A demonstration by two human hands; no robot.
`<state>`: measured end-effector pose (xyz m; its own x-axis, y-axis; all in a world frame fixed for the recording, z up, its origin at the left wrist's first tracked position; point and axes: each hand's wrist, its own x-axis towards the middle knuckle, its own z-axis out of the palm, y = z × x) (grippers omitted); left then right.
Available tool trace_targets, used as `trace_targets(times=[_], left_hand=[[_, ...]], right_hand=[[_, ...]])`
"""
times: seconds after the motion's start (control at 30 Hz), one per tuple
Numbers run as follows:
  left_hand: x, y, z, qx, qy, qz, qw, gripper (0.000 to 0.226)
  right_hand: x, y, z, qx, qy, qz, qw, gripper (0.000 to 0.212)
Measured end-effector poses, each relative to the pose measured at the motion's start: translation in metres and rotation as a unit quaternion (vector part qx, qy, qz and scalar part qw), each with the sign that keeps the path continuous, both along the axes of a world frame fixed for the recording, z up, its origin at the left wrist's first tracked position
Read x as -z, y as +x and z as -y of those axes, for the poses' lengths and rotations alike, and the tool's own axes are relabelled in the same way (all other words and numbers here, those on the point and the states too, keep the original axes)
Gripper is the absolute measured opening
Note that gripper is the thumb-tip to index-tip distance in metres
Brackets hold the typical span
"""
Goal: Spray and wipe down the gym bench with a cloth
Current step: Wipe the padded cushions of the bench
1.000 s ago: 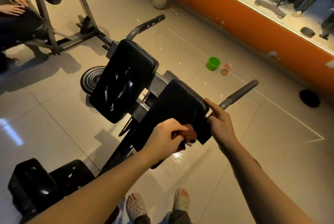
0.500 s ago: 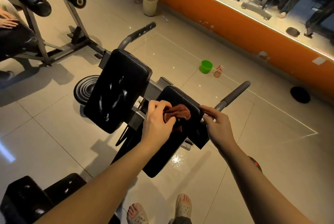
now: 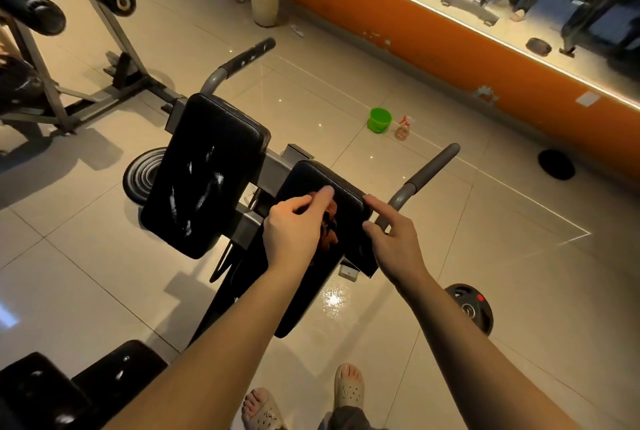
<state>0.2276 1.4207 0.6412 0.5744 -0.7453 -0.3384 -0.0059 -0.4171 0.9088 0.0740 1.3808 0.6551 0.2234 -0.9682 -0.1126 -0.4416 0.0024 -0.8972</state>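
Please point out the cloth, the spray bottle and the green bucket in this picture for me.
cloth [image 3: 330,227], head view, on its bunched middle fold.
spray bottle [image 3: 402,131], head view, on its clear lower body.
green bucket [image 3: 380,123], head view, on its outer wall.

Bare left forearm [image 3: 207,343] and right forearm [image 3: 460,343]; pale perforated open-toed clogs [image 3: 348,391]; grey trouser hems [image 3: 346,422].
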Motion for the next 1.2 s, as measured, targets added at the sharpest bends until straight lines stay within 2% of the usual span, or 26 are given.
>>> trace_targets(times=[0.13,0.23,0.37,0.4,0.5,0.53,0.67,0.7,0.77,0.8,0.83,0.97,1.1,1.2], left_hand=[[0.008,-0.004,-0.001,0.009,0.000,0.113,0.994,0.049],[0.015,-0.019,-0.014,0.055,-0.061,0.136,0.987,0.042],[0.028,-0.021,-0.024,0.220,-0.159,0.256,0.928,0.036],[0.029,-0.013,-0.017,0.222,-0.170,0.269,0.922,0.034],[0.027,0.002,0.001,0.131,-0.160,0.237,0.949,0.031],[0.025,-0.003,0.000,0.132,-0.158,0.235,0.950,0.031],[0.030,-0.017,-0.026,0.281,-0.203,0.311,0.885,0.029],[0.031,-0.009,-0.023,0.266,-0.198,0.309,0.891,0.028],[0.027,0.012,-0.007,0.133,-0.149,0.229,0.953,0.026],[0.025,0.020,0.001,0.068,-0.114,0.176,0.975,0.025],[0.024,0.022,0.006,0.035,-0.097,0.145,0.984,0.025],[0.028,0.000,-0.007,0.107,-0.107,0.203,0.967,0.045],[0.032,0.015,-0.015,0.174,-0.100,0.251,0.947,0.035],[0.026,0.043,-0.014,0.174,-0.069,0.191,0.964,0.027]], right_hand=[[0.006,-0.002,0.001,0.011,0.000,-0.005,1.000,0.045],[0.011,-0.003,0.003,0.021,0.003,0.005,1.000,0.048],[0.014,-0.006,0.005,0.024,0.024,0.016,0.999,0.058],[0.016,-0.007,0.006,0.024,0.027,0.015,0.999,0.059],[0.017,-0.007,0.008,0.026,0.034,0.014,0.999,0.061],[0.017,-0.006,0.008,0.027,0.033,0.016,0.999,0.061],[0.015,-0.006,0.005,0.030,0.034,0.020,0.999,0.061],[0.015,-0.006,0.005,0.029,0.036,0.019,0.999,0.061],[0.014,-0.005,0.006,0.026,0.037,0.012,0.999,0.059],[0.013,-0.004,0.005,0.022,0.034,0.007,0.999,0.057],[0.012,-0.002,0.005,0.020,0.027,-0.001,0.999,0.054],[0.009,0.002,0.008,0.030,-0.003,-0.041,0.999,0.045],[0.004,0.015,0.030,0.037,-0.080,-0.167,0.982,0.027],[-0.002,0.041,0.052,0.003,-0.135,-0.213,0.968,0.028]])
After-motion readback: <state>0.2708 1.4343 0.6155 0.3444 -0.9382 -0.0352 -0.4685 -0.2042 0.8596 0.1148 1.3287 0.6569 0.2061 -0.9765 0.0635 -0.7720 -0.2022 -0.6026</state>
